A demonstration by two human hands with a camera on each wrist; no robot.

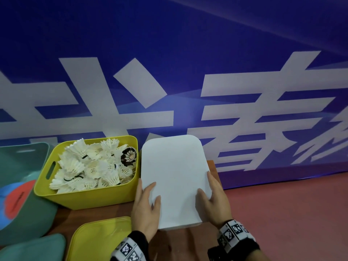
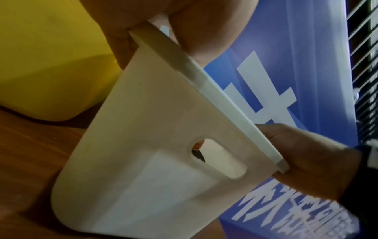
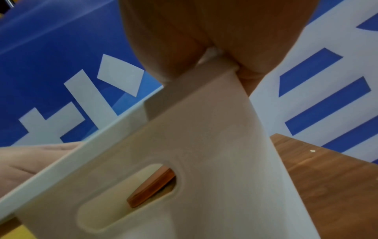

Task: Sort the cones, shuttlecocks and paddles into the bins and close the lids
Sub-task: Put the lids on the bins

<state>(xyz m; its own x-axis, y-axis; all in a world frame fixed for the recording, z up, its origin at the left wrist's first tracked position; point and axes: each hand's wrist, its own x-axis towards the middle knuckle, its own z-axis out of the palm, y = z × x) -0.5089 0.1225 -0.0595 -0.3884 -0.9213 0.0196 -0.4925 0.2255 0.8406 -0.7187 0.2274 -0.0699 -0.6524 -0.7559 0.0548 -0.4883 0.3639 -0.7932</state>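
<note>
Looking down from the head: left hand (image 1: 146,208) and right hand (image 1: 212,200) clasping the near corners of the white lid (image 1: 175,178), thumbs on top, lid lying over the white bin beside the yellow bin (image 1: 84,194) of shuttlecocks (image 1: 90,166). Left wrist: lid edge (image 2: 204,77) pinched between thumb and fingers, white bin (image 2: 143,153) just below on the table (image 2: 30,161). Right wrist: same pinch at the lid corner (image 3: 220,64), paddle (image 3: 153,186) visible through the handle slot.

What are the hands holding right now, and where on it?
The white lid, on the white bin. Left hand grips its near left corner, right hand its near right edge.
</note>
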